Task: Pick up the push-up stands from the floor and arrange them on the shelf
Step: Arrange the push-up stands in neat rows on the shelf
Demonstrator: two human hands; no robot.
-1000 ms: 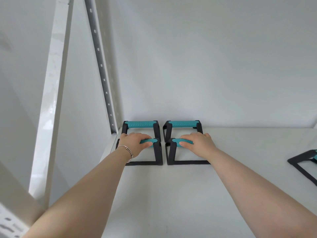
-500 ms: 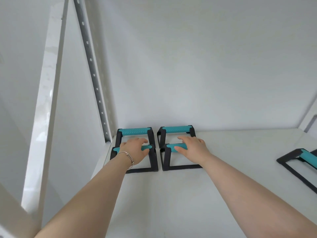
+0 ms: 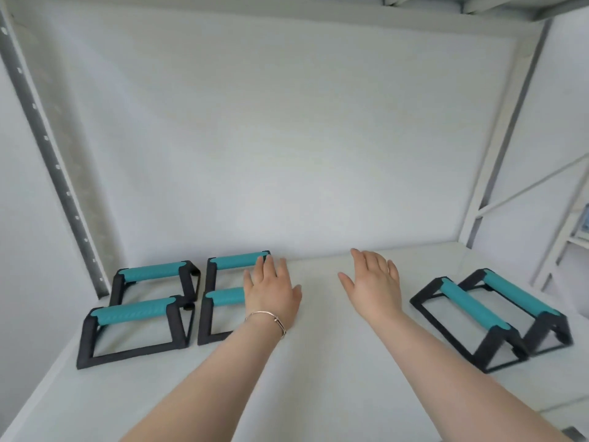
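Note:
Several push-up stands with black frames and teal grips stand on the white shelf [image 3: 318,362]. At the left they form a tidy block: a front-left stand [image 3: 134,330], one behind it [image 3: 153,279], and two more to their right [image 3: 223,298]. My left hand [image 3: 271,291], with a bracelet at the wrist, hovers open over the right edge of that block and hides part of it. My right hand [image 3: 376,282] is open above bare shelf, holding nothing. Two further stands [image 3: 468,317] [image 3: 522,301] sit side by side, angled, at the right.
The shelf's back wall is close behind the stands. A perforated grey upright [image 3: 47,148] rises at the left, a white upright [image 3: 497,148] at the right. Another shelf board [image 3: 318,8] runs overhead. A second white rack [image 3: 570,218] shows at far right.
Both hands have let go of the two front stands at the left and lifted away to the right, fingers spread. The view has swung right, showing the two stands at the right.

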